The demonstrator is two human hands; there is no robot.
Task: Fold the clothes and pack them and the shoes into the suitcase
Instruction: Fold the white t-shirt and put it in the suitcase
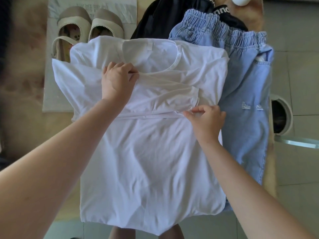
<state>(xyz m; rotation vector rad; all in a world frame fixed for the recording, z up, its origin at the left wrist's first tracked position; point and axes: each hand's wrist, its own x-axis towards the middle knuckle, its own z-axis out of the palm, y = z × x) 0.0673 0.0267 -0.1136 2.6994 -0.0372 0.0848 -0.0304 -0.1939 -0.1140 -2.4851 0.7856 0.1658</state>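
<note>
A white T-shirt [148,161] lies spread on the table, its hem hanging over the near edge. One sleeve is folded across the chest. My left hand [117,80] pinches that folded sleeve near the collar. My right hand [207,121] pinches the sleeve's end at the shirt's right side. Light blue jeans [248,87] lie under and to the right of the shirt. A black garment [164,18] is bunched behind the shirt. A pair of beige shoes [82,26] stands at the back left, partly covered by the shirt. No suitcase is in view.
The shoes stand on a sheet of paper [51,80] on the tan table [22,83]. A white rounded object [241,0] pokes in at the top edge. To the right lies tiled floor with a round bin [283,114].
</note>
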